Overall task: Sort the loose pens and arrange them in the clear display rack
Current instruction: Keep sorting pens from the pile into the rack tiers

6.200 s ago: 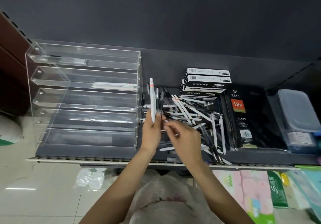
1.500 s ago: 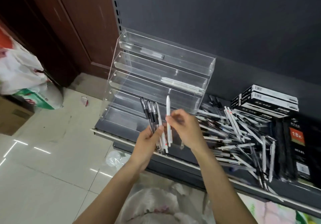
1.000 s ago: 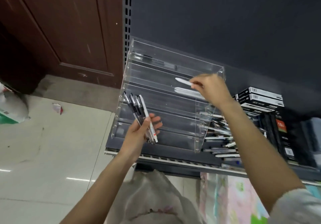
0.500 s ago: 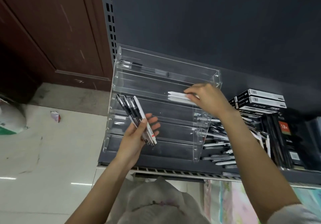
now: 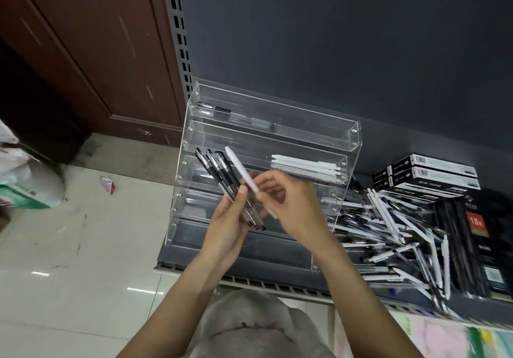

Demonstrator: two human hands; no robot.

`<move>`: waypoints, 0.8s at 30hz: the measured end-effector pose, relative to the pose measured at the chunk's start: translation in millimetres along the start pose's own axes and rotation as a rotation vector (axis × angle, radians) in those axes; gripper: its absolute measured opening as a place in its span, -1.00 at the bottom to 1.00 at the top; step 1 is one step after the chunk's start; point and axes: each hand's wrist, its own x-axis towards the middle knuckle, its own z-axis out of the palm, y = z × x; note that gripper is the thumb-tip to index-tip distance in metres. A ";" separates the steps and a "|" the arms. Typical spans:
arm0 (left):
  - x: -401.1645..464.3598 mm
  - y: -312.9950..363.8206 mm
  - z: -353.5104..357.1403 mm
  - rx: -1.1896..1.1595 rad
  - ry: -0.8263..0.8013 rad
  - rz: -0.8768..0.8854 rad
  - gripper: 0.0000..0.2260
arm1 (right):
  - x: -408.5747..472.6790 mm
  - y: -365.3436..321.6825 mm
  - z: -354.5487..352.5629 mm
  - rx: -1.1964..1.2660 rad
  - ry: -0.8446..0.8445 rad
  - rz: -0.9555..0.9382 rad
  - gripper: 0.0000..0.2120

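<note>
The clear display rack (image 5: 352, 135) stands on the dark shelf against the back panel. Its top tier holds clear black-capped pens (image 5: 236, 114), and white pens (image 5: 305, 166) lie in the second tier. In front of the rack my left hand (image 5: 226, 224) grips a bunch of black pens (image 5: 222, 175). My right hand (image 5: 291, 205) pinches a white pen (image 5: 241, 173) that stands at the right side of that bunch. A heap of loose pens (image 5: 388, 235) lies on the shelf to the right of the rack.
Black-and-white pen boxes (image 5: 427, 174) are stacked behind the heap. Black diary notebooks (image 5: 477, 232) stand at the far right. The shelf's front edge (image 5: 277, 288) runs below my wrists. A brown door (image 5: 83, 52) and tiled floor (image 5: 69, 260) with bags are to the left.
My right hand left the second tier, where its white pen now lies, and came back to the bunch in my left hand. It now pinches another white pen there.
</note>
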 end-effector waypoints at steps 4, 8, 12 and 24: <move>0.4 1.2 -7.3 0.055 0.034 0.039 -0.75 | 16.7 17.7 -49.1 -0.312 0.263 -0.133 -0.82; -1.1 5.2 -18.0 0.068 0.088 0.058 -0.77 | 39.6 45.0 -69.5 -0.684 0.290 -0.261 -0.84; -1.2 4.5 -23.8 0.076 0.129 0.060 -0.79 | 56.0 69.5 -63.6 -0.898 0.192 -0.313 -0.70; -3.0 3.5 -19.5 0.115 0.123 0.038 -0.78 | 51.8 72.4 -65.5 -1.169 0.064 -0.280 -0.65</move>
